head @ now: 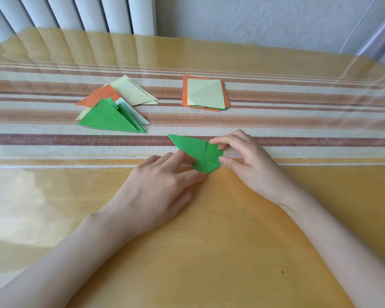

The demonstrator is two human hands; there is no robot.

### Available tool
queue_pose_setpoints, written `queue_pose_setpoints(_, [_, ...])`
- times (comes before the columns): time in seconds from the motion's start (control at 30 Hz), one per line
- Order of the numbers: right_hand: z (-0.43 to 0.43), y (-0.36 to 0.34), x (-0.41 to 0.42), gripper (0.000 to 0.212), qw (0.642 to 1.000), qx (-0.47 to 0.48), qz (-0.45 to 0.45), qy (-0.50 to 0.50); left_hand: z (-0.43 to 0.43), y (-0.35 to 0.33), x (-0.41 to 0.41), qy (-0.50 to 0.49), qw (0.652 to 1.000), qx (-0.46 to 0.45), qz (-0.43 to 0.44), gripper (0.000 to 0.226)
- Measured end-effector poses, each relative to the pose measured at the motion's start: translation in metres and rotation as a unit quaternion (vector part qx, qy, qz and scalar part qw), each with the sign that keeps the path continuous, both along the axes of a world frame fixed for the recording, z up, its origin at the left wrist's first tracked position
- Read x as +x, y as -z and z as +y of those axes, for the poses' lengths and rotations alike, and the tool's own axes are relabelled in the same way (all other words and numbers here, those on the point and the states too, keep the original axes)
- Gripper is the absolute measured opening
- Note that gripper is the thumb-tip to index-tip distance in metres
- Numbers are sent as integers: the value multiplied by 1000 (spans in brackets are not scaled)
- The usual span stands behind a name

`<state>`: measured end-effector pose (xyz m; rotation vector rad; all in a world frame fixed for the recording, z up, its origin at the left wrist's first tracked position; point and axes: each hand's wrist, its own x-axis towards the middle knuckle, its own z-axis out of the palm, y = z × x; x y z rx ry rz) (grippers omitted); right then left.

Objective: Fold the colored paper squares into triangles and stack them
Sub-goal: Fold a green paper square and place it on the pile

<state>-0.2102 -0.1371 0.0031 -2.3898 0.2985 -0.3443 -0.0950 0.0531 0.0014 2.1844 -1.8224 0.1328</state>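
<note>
A green paper [192, 150], folded to a triangle, lies on the table in front of me with its right corner folded over. My left hand [156, 187] presses its fingertips on the paper's lower left edge. My right hand [245, 158] pinches the folded right flap between thumb and forefinger. A loose pile of folded triangles [111, 107] in green, orange, pale yellow and light blue lies at the back left. A stack of unfolded squares [205, 93], pale yellow on top of orange, sits at the back right.
The table [209, 252] has a glossy clear cover over a yellow cloth with a striped runner [298, 121] across the middle. White vertical blinds [76, 12] and a wall stand behind the far edge.
</note>
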Motion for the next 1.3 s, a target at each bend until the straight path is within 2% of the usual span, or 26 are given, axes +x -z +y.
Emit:
queue_pose_setpoints(0.07, [4,-6,-4,19,996,48,-31,74,0,1,0,0,1000,1,1,42])
queue_pose_setpoints(0.1, [6,-8,-7,16,991,33,-36,126,0,1,0,1,1000,3,-5,44])
queue_pose_setpoints(0.17, [15,-10,-14,14,978,-27,11,207,-1,2,-1,0,1000,4,-9,47])
queue_pose_setpoints(0.27, [40,-13,-18,12,970,-40,66,228,-3,3,0,-4,999,-13,33,50])
queue_pose_setpoints(0.37, [63,-17,-9,19,953,-50,87,286,-6,5,4,-22,995,-46,88,49])
queue_pose_setpoints(0.53, [82,-15,13,26,932,-28,86,351,-10,7,11,-72,989,-76,102,58])
queue_pose_setpoints(0.7, [80,-14,33,25,915,-31,84,393,-14,2,20,-104,968,-97,206,70])
queue_pose_setpoints(0.83, [74,-11,47,23,906,-40,93,411,-26,-6,38,-126,961,-40,242,84])
queue_pose_setpoints(0.93, [72,-12,54,19,907,-32,91,409,-34,-11,47,-132,964,8,230,92])
queue_pose_setpoints(1.1, [64,-10,53,6,920,4,43,390,-37,-10,43,-132,983,-32,127,63])
queue_pose_setpoints(1.2, [55,-11,48,9,935,34,6,354,-29,-11,38,-114,986,-55,110,46])
queue_pose_setpoints(1.3, [45,-11,39,10,957,50,-34,285,-14,-16,33,-66,991,-52,106,46])
